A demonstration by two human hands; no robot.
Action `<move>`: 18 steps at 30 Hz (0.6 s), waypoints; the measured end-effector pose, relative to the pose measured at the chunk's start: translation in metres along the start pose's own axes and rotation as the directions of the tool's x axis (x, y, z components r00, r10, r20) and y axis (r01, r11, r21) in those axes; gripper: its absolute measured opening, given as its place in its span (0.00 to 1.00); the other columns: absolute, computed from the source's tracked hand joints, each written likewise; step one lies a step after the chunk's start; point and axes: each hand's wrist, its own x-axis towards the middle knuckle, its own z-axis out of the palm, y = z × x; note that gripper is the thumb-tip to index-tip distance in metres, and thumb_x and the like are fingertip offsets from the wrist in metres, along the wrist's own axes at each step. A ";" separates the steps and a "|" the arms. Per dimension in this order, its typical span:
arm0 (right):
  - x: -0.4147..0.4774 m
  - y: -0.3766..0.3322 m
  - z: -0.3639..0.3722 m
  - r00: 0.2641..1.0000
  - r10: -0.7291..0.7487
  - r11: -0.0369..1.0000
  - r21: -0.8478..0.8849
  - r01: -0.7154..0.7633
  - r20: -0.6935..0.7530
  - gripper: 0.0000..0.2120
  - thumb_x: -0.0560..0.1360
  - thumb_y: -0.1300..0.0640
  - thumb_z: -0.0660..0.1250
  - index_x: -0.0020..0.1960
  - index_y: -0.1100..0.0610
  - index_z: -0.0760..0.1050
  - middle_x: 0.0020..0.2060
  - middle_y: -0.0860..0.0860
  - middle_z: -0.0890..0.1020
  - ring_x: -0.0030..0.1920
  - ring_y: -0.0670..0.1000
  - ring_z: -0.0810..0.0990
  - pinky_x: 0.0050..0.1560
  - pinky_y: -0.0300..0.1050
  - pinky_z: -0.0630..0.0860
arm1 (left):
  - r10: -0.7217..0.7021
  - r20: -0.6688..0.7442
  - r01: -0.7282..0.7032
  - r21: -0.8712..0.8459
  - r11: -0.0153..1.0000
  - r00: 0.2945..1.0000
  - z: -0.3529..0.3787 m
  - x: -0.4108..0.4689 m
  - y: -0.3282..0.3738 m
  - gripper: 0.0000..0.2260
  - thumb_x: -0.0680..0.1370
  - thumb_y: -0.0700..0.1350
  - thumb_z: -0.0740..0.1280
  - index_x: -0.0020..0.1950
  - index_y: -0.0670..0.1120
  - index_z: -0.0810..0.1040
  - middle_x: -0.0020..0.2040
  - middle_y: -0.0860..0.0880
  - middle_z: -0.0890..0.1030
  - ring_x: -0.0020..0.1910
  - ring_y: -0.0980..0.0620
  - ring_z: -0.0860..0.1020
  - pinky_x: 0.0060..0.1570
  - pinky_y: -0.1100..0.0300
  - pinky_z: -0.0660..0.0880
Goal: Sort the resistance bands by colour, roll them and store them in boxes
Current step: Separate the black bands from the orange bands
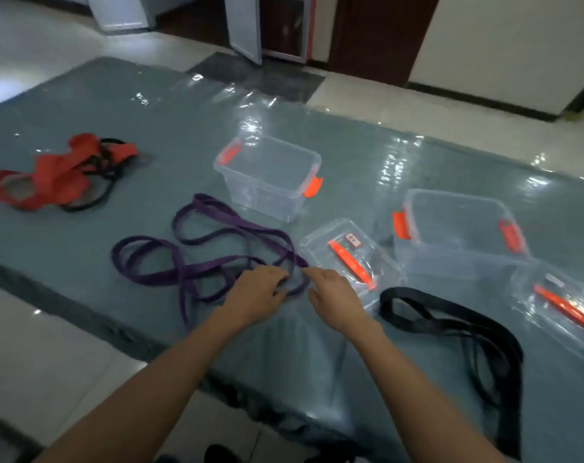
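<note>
1. left hand [255,292] — grip closed, fingers curled round the near loop of the purple bands [183,259].
2. right hand [330,295] — just beside the left hand. The grip is narrow, with fingertips bent onto the same loop and seemingly pinching it, though blur hides the exact contact.
3. black bands [451,325] — loose heap on the counter [367,155], right of the hands. One strap trails toward the near edge. Unrolled.
4. purple bands — one slack tangle ahead and to the left of both hands. Gathered by colour, no roll begun.
5. near lid [347,259] — clear with an orange handle, lying flat just beyond the right hand and off its box.
6. right lid [558,295] — same pattern, at the far right beside the black heap, also off.
7. right box [457,235] — clear tub with orange latches, open. Nothing visible inside.
8. far box [270,175] — same pattern, beyond the purple tangle, open. Nothing visible inside.
9. red bands [56,175] — heap at the far left, well apart from the hands. A stray black band [103,182] is tangled among them.
10. progress, as judged:
   - Sorting is largely done, since purple and most of the black lie in separate groups.
   - The stray black band is yet to be pulled from the red.
   - No band is rolled and none is stored, so the bulk of the work remains.
   - Purple looks to be the lot in hand.
</note>
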 end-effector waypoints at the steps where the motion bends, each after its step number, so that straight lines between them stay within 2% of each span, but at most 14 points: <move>1: 0.010 -0.024 0.007 1.000 -0.029 1.000 0.005 0.029 0.010 0.23 0.77 0.60 0.62 0.72 0.55 0.71 0.67 0.55 0.77 0.66 0.59 0.74 0.64 0.52 0.71 | -0.037 -0.022 0.037 -0.023 0.999 0.999 -0.009 -0.014 -0.023 0.14 0.79 0.51 0.66 0.63 0.49 0.79 0.61 0.50 0.81 0.62 0.46 0.78 0.58 0.48 0.75; 4: 0.041 -0.095 0.028 0.993 -0.111 0.994 -0.006 0.111 0.050 0.20 0.78 0.58 0.63 0.69 0.54 0.73 0.64 0.55 0.79 0.64 0.59 0.76 0.63 0.55 0.72 | -0.150 -0.066 0.148 -0.036 0.988 0.987 -0.034 -0.056 -0.090 0.14 0.79 0.51 0.66 0.64 0.50 0.78 0.64 0.50 0.80 0.63 0.46 0.77 0.60 0.49 0.74; 6: 0.058 -0.141 0.043 0.980 -0.176 0.984 -0.005 0.177 0.091 0.21 0.78 0.57 0.63 0.72 0.54 0.71 0.66 0.55 0.78 0.66 0.59 0.75 0.64 0.54 0.72 | -0.224 -0.095 0.218 -0.063 0.974 0.970 -0.050 -0.086 -0.132 0.17 0.80 0.51 0.66 0.68 0.50 0.77 0.67 0.51 0.78 0.66 0.47 0.75 0.64 0.51 0.72; 9: 0.077 -0.207 0.063 0.952 -0.270 0.962 0.012 0.272 0.145 0.22 0.79 0.58 0.63 0.73 0.56 0.70 0.67 0.56 0.77 0.67 0.59 0.75 0.64 0.52 0.72 | -0.298 -0.137 0.278 -0.149 0.949 0.945 -0.072 -0.133 -0.184 0.17 0.81 0.48 0.66 0.69 0.46 0.77 0.67 0.47 0.79 0.66 0.46 0.76 0.66 0.55 0.68; 14: 0.111 -0.306 0.086 0.878 -0.437 0.899 0.057 0.435 0.196 0.20 0.78 0.61 0.63 0.69 0.57 0.74 0.63 0.57 0.80 0.62 0.60 0.78 0.59 0.55 0.75 | -0.451 -0.212 0.405 -0.230 0.885 0.867 -0.103 -0.199 -0.251 0.17 0.82 0.48 0.65 0.70 0.46 0.77 0.67 0.46 0.79 0.67 0.45 0.75 0.67 0.51 0.69; 18: 0.140 -0.366 0.107 0.805 -0.547 0.834 0.065 0.548 0.231 0.20 0.79 0.60 0.64 0.70 0.58 0.73 0.65 0.57 0.79 0.65 0.58 0.77 0.65 0.51 0.72 | -0.549 -0.257 0.477 -0.292 0.829 0.795 -0.119 -0.238 -0.292 0.14 0.81 0.47 0.64 0.65 0.46 0.79 0.62 0.46 0.81 0.61 0.45 0.78 0.60 0.49 0.74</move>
